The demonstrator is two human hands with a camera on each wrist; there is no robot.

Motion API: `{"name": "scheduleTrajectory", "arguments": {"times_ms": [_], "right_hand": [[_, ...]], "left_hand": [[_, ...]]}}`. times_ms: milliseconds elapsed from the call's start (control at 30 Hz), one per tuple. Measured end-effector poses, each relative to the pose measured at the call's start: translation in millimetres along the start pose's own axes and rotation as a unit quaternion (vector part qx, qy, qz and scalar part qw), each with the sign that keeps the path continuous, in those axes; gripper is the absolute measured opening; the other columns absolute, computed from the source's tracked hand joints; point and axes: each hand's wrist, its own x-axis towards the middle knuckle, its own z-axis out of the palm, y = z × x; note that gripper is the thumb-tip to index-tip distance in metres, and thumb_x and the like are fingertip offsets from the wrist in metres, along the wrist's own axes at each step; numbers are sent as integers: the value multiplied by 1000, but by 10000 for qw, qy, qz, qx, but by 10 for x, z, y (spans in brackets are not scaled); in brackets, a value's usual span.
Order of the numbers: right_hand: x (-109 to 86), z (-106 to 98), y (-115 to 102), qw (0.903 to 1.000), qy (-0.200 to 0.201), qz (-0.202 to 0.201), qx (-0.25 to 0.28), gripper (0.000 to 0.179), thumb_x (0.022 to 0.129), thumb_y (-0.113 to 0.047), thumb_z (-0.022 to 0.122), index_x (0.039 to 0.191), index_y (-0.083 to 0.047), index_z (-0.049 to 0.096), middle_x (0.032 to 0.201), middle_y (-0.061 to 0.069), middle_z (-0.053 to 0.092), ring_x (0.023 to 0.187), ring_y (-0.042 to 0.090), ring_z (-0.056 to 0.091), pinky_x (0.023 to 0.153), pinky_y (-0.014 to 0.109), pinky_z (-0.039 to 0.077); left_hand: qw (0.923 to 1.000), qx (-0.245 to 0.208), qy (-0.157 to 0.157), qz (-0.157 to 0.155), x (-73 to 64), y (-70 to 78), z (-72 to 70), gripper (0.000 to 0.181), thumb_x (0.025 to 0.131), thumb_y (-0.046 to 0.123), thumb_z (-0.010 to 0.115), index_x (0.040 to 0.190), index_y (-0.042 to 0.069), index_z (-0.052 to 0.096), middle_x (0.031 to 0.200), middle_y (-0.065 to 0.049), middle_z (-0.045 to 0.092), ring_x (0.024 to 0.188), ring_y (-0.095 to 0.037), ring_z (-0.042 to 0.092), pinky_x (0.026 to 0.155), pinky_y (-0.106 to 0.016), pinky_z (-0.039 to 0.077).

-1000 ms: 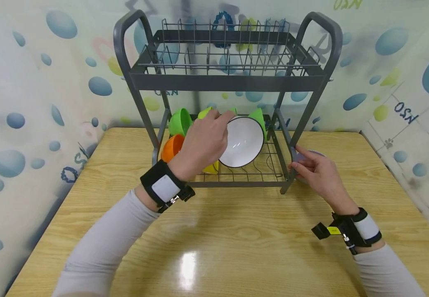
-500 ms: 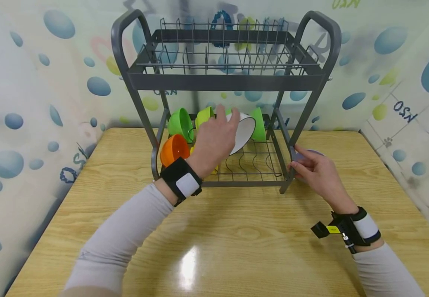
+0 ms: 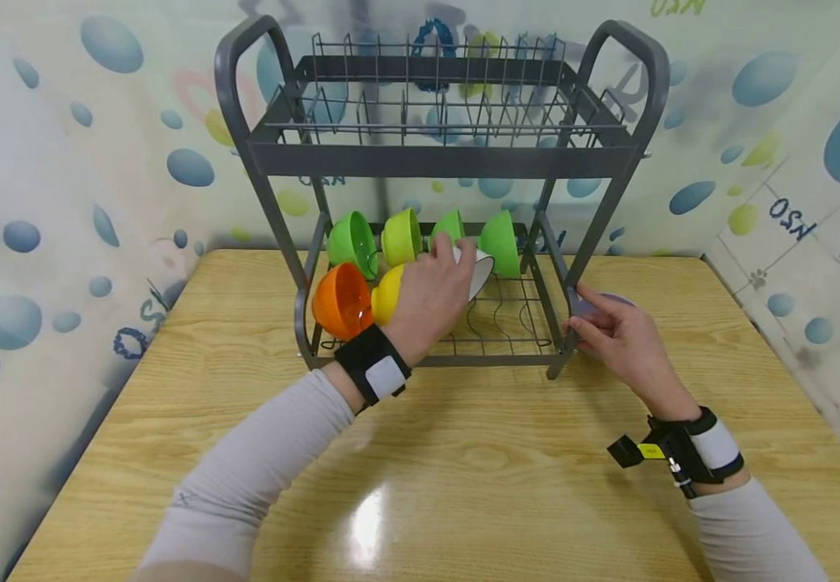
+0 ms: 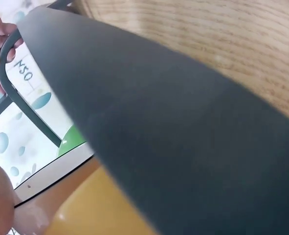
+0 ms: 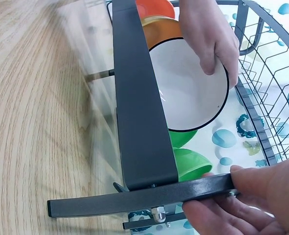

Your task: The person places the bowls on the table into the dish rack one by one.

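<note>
My left hand (image 3: 434, 291) grips a white bowl (image 3: 481, 273) with a dark rim, inside the lower tier of a dark grey two-tier dish rack (image 3: 441, 162). The bowl stands on its side, its mouth turned to the right. In the right wrist view, the thumb lies inside the white bowl (image 5: 188, 93). Just left of it sits a yellow bowl (image 3: 386, 295), partly behind that hand, and then an orange bowl (image 3: 335, 301). My right hand (image 3: 626, 331) pinches the rack's right front post, thumb on one side and fingers on the other (image 5: 261, 200).
Along the back of the lower tier stand tilted bowls: a green bowl (image 3: 350, 242), a yellow-green bowl (image 3: 400, 238) and two more green bowls (image 3: 500, 242). A pale purple item (image 3: 612, 299) shows behind my right hand. The rack stands on a wooden table (image 3: 463, 461) against a patterned wall.
My left hand has lowered the white bowl into the lower tier and turned its mouth from facing me toward the right. The right hand stays on the post.
</note>
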Motion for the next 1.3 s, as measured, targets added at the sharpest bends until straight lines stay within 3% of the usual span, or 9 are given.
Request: {"name": "scheduleTrajectory", "arguments": {"times_ms": [133,400,667,833,1300], "right_hand": [[-7,1,2,9999,45,-86,38,58,94,-20,59,147,-15,38,106,19,72,84,-3,67,67,22,56],[-13,1,-6,9999,30,-81,84,57,94,-21,58,147,-15,38,106,19,71,85,-2,67,67,18,55],[-9,5,8,9999,25,-74,117,58,94,-19,58,148,-15,37,106,21,71,85,-3,66,67,16,54],[-14,15,8,9999,44,-85,95,57,95,-21,57,148,-16,37,105,21,71,84,-3,66,68,17,55],[-18,20,1,10000,82,-2,34,57,94,-22,58,148,-17,38,105,19,72,85,3,69,70,24,56]], "left_hand": [[9999,13,135,-68,-12,39,39,35,97,17,35,125,4,51,90,-11,50,51,-14,41,42,-23,43],[9981,404,455,85,-70,143,101,36,97,19,32,123,5,53,93,-11,54,47,-14,41,40,-22,40],[9955,657,688,-5,-89,226,94,35,100,16,29,116,2,57,88,-9,55,50,-18,57,42,-22,46],[9936,737,856,-28,-122,291,82,34,99,16,31,113,0,58,85,-8,56,43,-12,46,38,-19,39],[9988,192,347,-279,-201,323,-24,41,95,19,34,114,-10,57,82,-8,51,39,-6,29,32,-16,28]]}}
